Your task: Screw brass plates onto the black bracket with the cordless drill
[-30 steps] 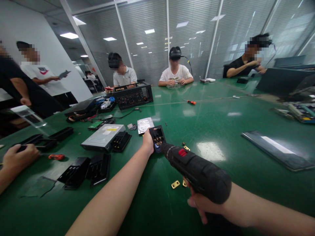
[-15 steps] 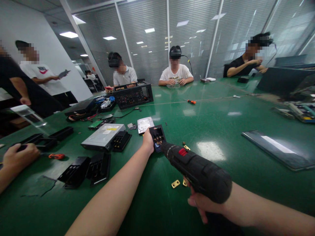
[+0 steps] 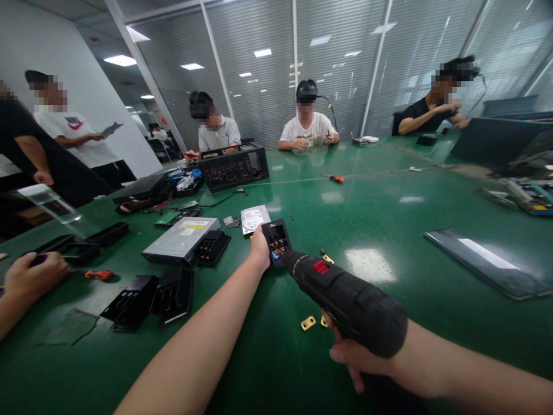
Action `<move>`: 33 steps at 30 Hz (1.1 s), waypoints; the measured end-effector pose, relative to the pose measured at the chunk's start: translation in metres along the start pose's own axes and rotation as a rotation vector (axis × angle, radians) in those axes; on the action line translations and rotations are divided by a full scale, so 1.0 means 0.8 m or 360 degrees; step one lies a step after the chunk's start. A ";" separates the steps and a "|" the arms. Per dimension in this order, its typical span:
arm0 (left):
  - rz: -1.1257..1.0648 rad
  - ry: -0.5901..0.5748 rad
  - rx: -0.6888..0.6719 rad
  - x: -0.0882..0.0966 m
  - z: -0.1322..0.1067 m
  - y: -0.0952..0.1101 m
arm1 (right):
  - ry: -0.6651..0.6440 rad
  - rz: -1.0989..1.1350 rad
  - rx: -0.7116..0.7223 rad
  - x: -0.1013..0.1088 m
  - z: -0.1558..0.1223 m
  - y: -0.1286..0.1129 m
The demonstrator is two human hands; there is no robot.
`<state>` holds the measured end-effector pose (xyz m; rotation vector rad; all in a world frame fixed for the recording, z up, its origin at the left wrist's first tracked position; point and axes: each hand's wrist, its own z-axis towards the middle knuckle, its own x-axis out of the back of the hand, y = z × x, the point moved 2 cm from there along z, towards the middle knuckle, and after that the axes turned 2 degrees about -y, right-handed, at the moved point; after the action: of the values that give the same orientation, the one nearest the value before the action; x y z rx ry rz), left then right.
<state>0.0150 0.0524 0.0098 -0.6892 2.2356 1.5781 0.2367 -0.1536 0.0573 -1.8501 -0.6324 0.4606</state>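
Observation:
My left hand (image 3: 260, 249) grips the near left side of a small black module (image 3: 277, 240) with brass contacts, holding it on the green table (image 3: 389, 219). My right hand (image 3: 358, 360) is wrapped around the handle of a black electric screwdriver (image 3: 345, 300) with a red switch. The driver's nose points down into the near end of the module. Two small brass brackets (image 3: 311, 323) lie on the table under the driver, and one more brass bracket (image 3: 327, 259) lies just right of the module.
A grey optical drive (image 3: 181, 239), a hard disk (image 3: 254, 219) and black plastic trays (image 3: 149, 297) lie to the left. A black chassis (image 3: 233, 166) stands farther back. A metal panel (image 3: 488, 262) lies right. Another person's hand (image 3: 32, 276) rests at far left. Several people sit or stand around the table.

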 end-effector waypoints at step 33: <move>0.0069 -0.0019 -0.0042 0.000 0.002 -0.001 | -0.0097 0.0068 0.0062 -0.003 0.000 -0.005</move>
<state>0.0152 0.0538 0.0086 -0.6409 2.2392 1.6302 0.2343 -0.1542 0.0611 -1.8212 -0.6220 0.5554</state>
